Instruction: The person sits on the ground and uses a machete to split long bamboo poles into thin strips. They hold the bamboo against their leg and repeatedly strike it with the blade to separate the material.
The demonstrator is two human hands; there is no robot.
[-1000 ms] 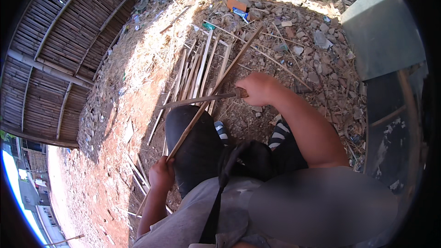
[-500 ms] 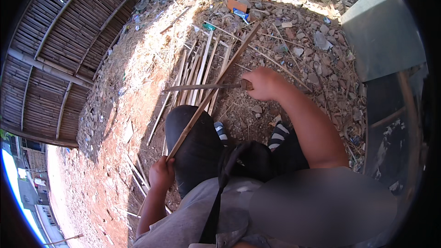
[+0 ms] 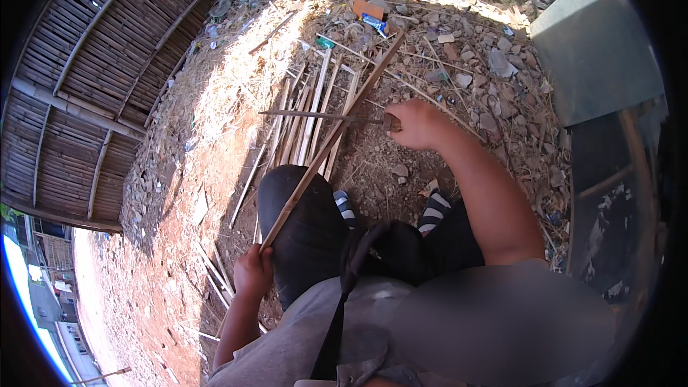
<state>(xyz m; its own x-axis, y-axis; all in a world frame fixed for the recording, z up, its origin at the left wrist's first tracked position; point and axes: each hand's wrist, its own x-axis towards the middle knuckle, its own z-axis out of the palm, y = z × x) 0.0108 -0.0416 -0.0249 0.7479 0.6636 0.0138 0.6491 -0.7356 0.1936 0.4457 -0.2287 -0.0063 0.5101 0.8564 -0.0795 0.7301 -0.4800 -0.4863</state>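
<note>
Strip (image 3: 315,165) occupies left grip (image 3: 253,271), blade (image 3: 304,113) the right grip (image 3: 414,125).

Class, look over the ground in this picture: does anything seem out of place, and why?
Ahead, a blue wrapper and a green scrap look like stray litter, bright against dull stones and wooden strips.
</note>
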